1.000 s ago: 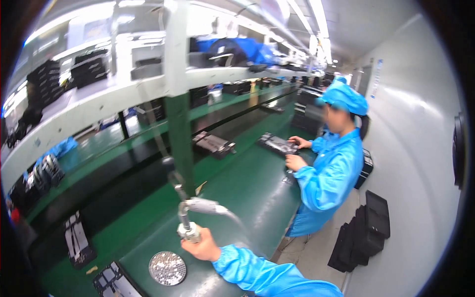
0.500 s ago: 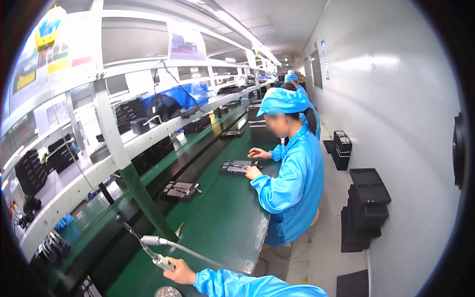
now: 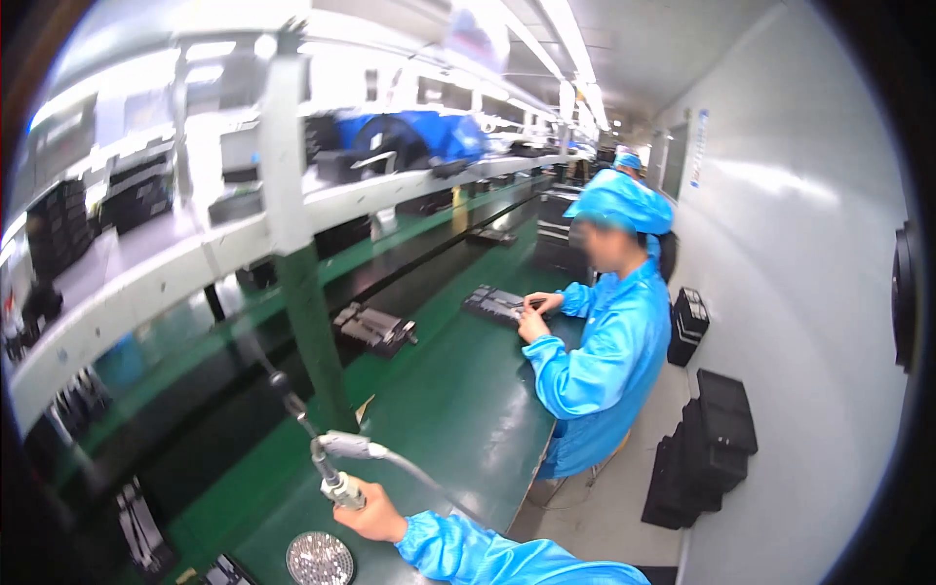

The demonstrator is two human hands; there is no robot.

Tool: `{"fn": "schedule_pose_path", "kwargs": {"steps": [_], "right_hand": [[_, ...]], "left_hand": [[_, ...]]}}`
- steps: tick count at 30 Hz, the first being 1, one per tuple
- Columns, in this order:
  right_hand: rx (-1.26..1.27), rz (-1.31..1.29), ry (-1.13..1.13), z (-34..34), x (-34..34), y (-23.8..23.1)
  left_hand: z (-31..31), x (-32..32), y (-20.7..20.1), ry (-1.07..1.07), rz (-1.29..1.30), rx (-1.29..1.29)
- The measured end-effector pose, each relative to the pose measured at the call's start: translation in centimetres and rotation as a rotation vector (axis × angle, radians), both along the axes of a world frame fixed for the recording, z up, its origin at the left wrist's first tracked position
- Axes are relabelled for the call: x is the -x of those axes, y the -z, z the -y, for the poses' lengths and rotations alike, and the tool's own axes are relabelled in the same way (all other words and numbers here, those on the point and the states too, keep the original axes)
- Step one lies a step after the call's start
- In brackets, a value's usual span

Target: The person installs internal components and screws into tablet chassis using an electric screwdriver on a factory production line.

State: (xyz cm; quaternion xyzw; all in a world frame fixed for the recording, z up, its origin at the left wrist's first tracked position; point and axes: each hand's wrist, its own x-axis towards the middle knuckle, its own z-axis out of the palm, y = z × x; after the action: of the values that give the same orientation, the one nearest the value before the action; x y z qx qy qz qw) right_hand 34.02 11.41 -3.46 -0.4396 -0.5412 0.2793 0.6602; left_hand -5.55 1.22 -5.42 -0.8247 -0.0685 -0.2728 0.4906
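My right hand is closed around the lower body of a pale electric screwdriver. A grey cable joins the tool through a white plug, and a thin cord runs up from its top. The hand hides the screwdriver's lower end. Just below the hand, a round dish filled with small shiny metal pieces sits on the green bench. My left hand is out of view.
A co-worker in blue sits ahead, both hands at a black tray. Another loaded tray lies on the bench's left side. A green post supports the white shelf. Black boxes stand by the wall.
The view has turned left and down, so the scene sits further right. More of the dish and near trays shows. The co-worker's hands have come together. My right hand keeps its hold on the screwdriver.
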Motion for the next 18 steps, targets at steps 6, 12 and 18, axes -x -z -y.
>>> {"fn": "schedule_pose_path", "kwargs": {"steps": [6,12,18], "right_hand": [[0.195,0.048,-0.137,2.0,-0.7,-1.8],[0.193,-0.007,-0.057,2.5,-1.1,-1.1],[0.281,0.163,-0.048,3.0,-2.0,-1.9]], "left_hand": [[6.1,-5.7,-6.8,-0.762,0.372,1.4],[-0.1,-1.3,-3.2,-0.338,0.147,0.914],[0.7,-3.9,-3.2,-0.344,0.135,0.968]]}}
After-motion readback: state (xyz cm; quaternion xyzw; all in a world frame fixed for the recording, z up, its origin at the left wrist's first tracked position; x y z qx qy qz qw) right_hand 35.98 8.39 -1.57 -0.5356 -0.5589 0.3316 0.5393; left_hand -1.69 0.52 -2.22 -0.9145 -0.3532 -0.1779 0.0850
